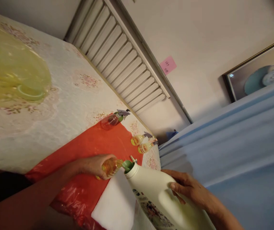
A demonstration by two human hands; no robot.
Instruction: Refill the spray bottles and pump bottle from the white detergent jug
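Observation:
My left hand [96, 166] is closed around a small clear bottle [113, 166] of amber liquid, tilted in this view. Its neck meets the green spout [128, 165] of a big pale detergent jug [158, 188]. My right hand [187, 185] grips this jug by its handle; a printed picture label shows on the side. Under my left hand lies a red plastic sheet [98, 143], and a white pad [115, 201] is beside it. Whether liquid is flowing cannot be made out.
A clear spray bottle with reddish liquid [110, 121] stands on the red sheet, near two small yellow bottles [144, 147]. A large yellow translucent bag [14, 64] rests on the flowered tablecloth [65, 105]. A radiator [124, 60] and a blue cloth [235, 143] lie beyond.

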